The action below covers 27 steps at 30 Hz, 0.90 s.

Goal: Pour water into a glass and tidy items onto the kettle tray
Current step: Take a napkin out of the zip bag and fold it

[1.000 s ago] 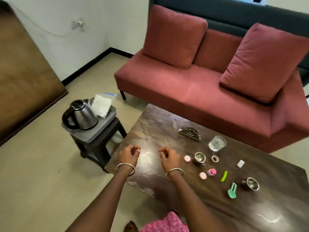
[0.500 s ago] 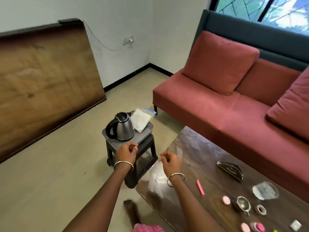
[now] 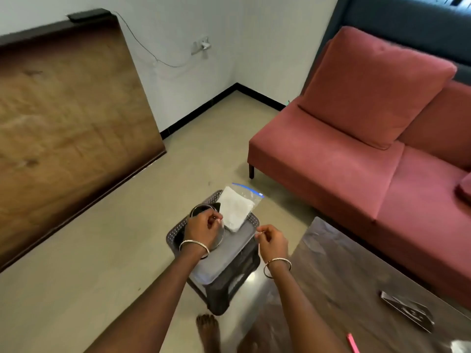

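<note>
The steel kettle stands on the grey perforated tray, which sits on a low black stool. My left hand hovers over the kettle and hides most of it, fingers pinched on something small and shiny. To the right, my right hand is over the tray's edge, also pinched on a tiny item I cannot identify. A zip bag with a white cloth lies on the far side of the tray. Only a sliver of the glass shows at the bottom right corner.
The dark coffee table at lower right holds a black napkin holder and a pink stick. A red sofa lies behind it. A wooden board leans on the left wall. My bare foot stands by the stool.
My view has swung left from the coffee table to the stool. Both pinched hands have moved with it and are now over the kettle tray.
</note>
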Motion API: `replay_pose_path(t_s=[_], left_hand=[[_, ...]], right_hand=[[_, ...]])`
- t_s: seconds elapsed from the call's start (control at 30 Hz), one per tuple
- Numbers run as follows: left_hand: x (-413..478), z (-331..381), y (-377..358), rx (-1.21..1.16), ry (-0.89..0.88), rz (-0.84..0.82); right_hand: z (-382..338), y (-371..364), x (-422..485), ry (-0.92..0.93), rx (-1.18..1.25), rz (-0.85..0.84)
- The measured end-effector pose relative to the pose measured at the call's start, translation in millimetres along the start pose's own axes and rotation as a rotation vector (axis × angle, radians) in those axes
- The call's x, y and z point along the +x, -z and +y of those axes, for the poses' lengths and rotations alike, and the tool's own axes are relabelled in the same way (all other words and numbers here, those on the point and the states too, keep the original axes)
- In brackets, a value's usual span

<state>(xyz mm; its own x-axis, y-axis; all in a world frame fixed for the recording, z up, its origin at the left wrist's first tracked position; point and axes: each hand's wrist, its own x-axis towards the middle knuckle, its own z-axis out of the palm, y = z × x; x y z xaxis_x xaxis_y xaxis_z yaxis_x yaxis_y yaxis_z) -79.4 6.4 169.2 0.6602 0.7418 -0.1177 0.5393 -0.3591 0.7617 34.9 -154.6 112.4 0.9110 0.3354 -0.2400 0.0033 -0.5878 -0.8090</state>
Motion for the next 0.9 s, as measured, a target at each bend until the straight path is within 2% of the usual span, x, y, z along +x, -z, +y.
replay_pose_path(t_s=[0.2,0.37,0.5,0.57,0.7,0.8,0.9], left_hand=[[100.3,-8.7,-6.0,0.023,-0.033,-0.046],[158.0,-25.9,-23.5,0.081,-0.022,-0.138],[184.7,-40.4,-39.7,0.109,-0.043,-0.196],[193.5,-47.1,-47.0,0.127,-0.062,-0.214],[198.0,-58.3,-52.5,0.125,-0.085,-0.273],[195.0,-62.4,-48.1,0.110,-0.084,-0.310],[189.4,-55.6,-40.0,0.093,-0.073,-0.317]], right_hand=[[0.4,-39.3,88.7,-0.099,-0.046,0.048],[11.4,-65.5,143.9,-0.275,-0.038,0.063],[28.3,-84.8,178.9,-0.407,-0.149,-0.071],[33.5,-94.4,192.6,-0.469,-0.071,-0.109],[32.1,-107.2,211.7,-0.604,0.196,0.069],[30.6,-112.2,214.6,-0.621,0.234,0.174],[22.0,-111.3,204.5,-0.541,0.206,0.164]])
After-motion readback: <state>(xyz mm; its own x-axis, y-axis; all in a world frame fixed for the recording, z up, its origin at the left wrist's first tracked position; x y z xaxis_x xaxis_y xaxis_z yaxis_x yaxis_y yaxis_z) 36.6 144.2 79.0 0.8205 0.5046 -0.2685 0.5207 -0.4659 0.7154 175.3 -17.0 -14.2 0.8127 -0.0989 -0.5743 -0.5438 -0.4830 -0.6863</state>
